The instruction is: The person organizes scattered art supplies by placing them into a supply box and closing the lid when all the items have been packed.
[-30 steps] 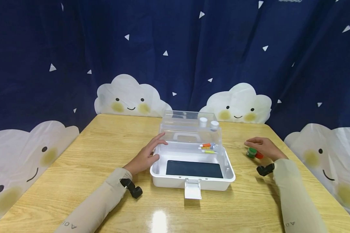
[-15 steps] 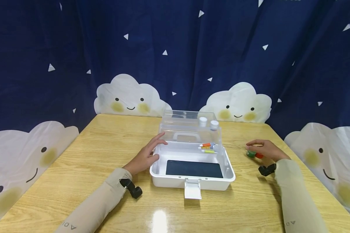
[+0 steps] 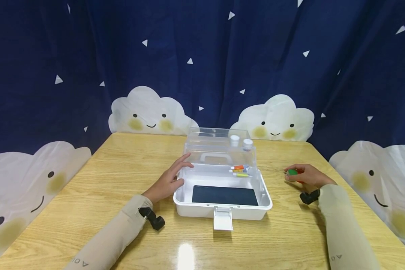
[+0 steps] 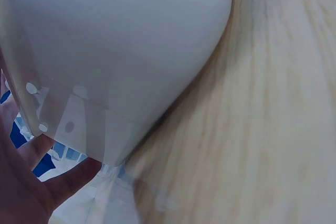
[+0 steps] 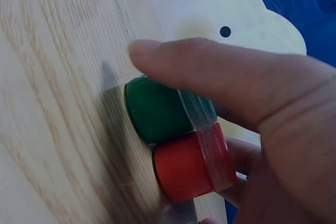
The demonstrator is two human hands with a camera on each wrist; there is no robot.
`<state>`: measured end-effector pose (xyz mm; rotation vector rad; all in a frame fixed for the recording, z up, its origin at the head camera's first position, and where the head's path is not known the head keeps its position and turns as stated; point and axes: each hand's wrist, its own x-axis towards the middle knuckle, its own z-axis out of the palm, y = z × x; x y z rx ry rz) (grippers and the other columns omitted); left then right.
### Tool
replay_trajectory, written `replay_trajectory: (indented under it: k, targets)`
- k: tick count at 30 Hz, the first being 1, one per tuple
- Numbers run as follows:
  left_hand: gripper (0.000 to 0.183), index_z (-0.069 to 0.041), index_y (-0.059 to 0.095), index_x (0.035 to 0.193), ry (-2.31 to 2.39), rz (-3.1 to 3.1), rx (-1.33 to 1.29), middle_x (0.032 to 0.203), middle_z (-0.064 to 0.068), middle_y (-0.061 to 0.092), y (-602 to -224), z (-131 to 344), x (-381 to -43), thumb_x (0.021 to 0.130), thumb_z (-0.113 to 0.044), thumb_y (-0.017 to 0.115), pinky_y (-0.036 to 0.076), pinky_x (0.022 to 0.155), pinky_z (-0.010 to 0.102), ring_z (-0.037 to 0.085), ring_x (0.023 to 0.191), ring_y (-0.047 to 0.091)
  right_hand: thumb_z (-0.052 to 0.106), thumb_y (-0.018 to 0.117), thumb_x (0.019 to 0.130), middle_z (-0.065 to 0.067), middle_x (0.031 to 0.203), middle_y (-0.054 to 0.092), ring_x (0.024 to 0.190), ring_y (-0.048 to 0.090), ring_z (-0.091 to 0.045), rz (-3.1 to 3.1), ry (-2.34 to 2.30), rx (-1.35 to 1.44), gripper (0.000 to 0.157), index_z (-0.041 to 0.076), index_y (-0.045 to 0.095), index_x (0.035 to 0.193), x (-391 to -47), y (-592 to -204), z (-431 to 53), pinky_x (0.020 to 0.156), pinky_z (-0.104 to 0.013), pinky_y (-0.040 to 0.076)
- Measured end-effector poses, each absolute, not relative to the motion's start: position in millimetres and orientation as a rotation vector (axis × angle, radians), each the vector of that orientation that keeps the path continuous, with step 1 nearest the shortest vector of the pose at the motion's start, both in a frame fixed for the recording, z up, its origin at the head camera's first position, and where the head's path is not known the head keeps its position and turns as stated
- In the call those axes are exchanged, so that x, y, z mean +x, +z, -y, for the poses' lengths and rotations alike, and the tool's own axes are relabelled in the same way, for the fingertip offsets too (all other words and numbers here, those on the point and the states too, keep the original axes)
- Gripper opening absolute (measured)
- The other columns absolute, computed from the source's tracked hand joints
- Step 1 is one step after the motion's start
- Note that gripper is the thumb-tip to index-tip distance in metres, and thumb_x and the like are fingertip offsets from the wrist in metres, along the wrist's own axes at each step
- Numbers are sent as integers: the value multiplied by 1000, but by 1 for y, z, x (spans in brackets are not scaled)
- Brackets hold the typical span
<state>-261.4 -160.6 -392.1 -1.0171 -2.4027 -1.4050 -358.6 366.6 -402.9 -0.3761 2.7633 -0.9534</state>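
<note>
In the head view a white plastic box (image 3: 189,210) with a clear raised lid (image 3: 219,150) stands mid-table. My left hand (image 3: 170,180) rests at its left rim, fingers spread and fairly straight; the left wrist view shows fingertips (image 4: 76,179) against the box's edge. To the box's right, my right hand (image 3: 307,175) has its thumb in front of and its fingers behind a small green jar (image 5: 157,109), pinching it. A matching red jar (image 5: 184,169) lies right beside the green one, under the palm, mostly hidden in the head view.
Inside the box lie a dark flat panel (image 3: 224,195) and several small tubes (image 3: 241,175) with orange and yellow parts. Two white-capped jars (image 3: 234,140) show at the lid. The front latch (image 3: 223,221) hangs down. A dark blue curtain (image 3: 202,56) closes off the table's back.
My right hand has lowered slightly and closed its thumb and fingers around the green jar, which is now tilted in view. The left hand and box have stayed put.
</note>
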Motion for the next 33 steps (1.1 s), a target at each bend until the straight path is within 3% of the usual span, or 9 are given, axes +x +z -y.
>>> replay_trajectory:
  k: [8,15,21,25,33]
  targets:
    - [47,-1,50,129,-1407,2408,-1019,159,15,18,-393,161,-260,84,12,47,40,89,51,34,145,16,34,71,86,-15,113,59,96,52,-23,-2758,-968,-387,54,1,57,127,-359,-407,-370,77,-33,47]
    - [47,-1,50,129,-1403,2413,-1004,159,9,18,-392,161,-260,84,13,47,41,90,50,32,145,17,34,72,85,-14,109,59,95,52,-23,-2773,-944,-392,56,0,56,127,-360,-409,-373,78,-33,46]
    - [47,0,50,128,-1399,2393,-1029,158,16,18,-393,160,-261,83,12,47,42,86,50,34,145,17,35,71,86,-20,119,55,103,52,-29,-2766,-925,-374,69,-6,47,136,-356,-407,-374,83,-36,44]
    - [47,-1,50,128,-1397,2383,-1035,159,13,19,-393,160,-262,83,12,47,42,87,51,33,145,18,38,69,87,-25,126,51,110,50,-34,-2770,-908,-354,77,-9,39,141,-355,-406,-373,87,-38,44]
    - [47,-2,50,129,-1386,2391,-1035,159,10,19,-392,162,-262,84,12,46,41,89,50,33,145,17,38,69,87,-24,124,53,107,51,-33,-2794,-893,-350,75,-7,41,140,-355,-404,-369,85,-38,43]
